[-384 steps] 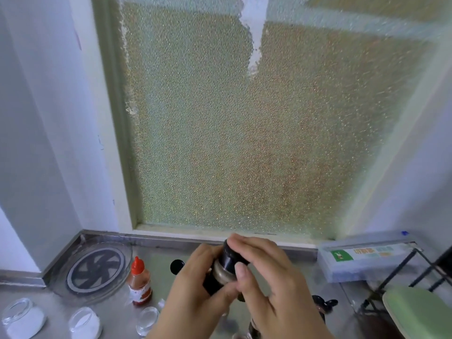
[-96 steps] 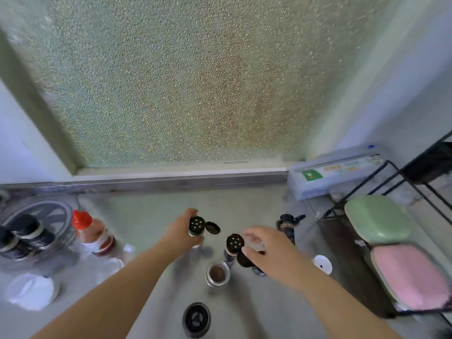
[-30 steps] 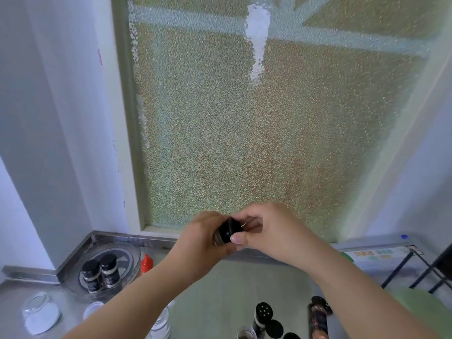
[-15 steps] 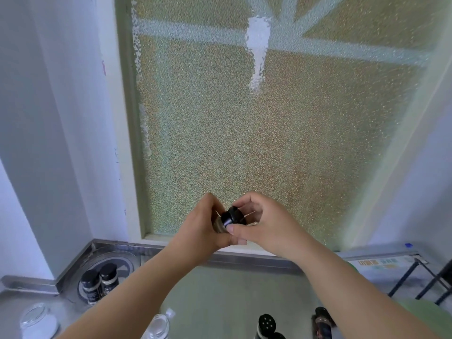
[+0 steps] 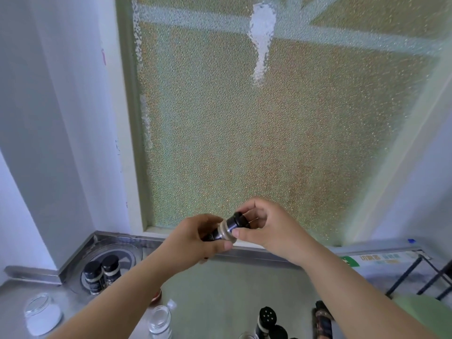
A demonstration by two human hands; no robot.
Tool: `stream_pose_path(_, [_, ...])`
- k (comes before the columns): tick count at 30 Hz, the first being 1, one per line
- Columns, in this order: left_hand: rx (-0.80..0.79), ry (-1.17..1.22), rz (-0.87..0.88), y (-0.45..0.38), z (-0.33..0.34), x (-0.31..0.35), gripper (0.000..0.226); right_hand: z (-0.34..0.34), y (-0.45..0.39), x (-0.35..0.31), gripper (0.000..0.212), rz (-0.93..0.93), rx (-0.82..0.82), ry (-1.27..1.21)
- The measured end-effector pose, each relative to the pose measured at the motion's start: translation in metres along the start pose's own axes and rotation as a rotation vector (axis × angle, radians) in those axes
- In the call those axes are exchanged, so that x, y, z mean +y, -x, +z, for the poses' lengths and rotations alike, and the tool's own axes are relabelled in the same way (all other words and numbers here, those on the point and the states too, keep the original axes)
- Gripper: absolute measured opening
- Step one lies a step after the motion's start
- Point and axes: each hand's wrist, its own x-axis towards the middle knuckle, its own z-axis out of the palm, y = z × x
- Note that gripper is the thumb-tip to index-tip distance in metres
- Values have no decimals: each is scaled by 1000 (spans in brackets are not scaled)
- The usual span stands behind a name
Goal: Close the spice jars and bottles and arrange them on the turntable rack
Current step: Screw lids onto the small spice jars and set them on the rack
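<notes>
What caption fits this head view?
Left hand holds a spice jar while right hand grips its black cap; two capped jars on turntable.

Bright backlit window (image 5: 244, 130), wide-angle edge warp

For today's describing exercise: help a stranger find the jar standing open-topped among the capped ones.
Start at the frosted window, then drop to the steel counter near the bottom edge. There, right of the clear glass jar, stands a spice shaker: its black sifter top shows five holes, flip lid hanging open.
</notes>
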Motion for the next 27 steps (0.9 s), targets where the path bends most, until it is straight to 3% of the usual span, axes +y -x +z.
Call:
stream_pose_path(5, [21,-322,127,-1,-2,0,22,1,-2,6,30,-30,-51,104])
stream_pose_path(9, [66,-512,331,-4,-3,4,38,-6,-4,1,15,-43,-80,155])
stream_pose_path(11, [86,-579,415,-5,-4,3,36,-3,-2,-1,24,29,-106,134])
stream_pose_path(14, [112,-703,505,-4,-2,-1,41,5,1,2,58,220,-170,-8])
stream_pose_path(17, [108,-640,455,-1,1,-4,43,-1,6,2,79,290,-287,-25])
stream_pose_path(22, [148,-484,345,0,1,-3,46,-13,12,-2,48,-48,-239,218])
stream_pose_path(24, [140,-485,346,1,1,-1,45,-6,11,-2,35,-7,-182,178])
stream_pose_path(27, [153,-478,337,3,3,1,43,-3,11,1,51,80,-216,103])
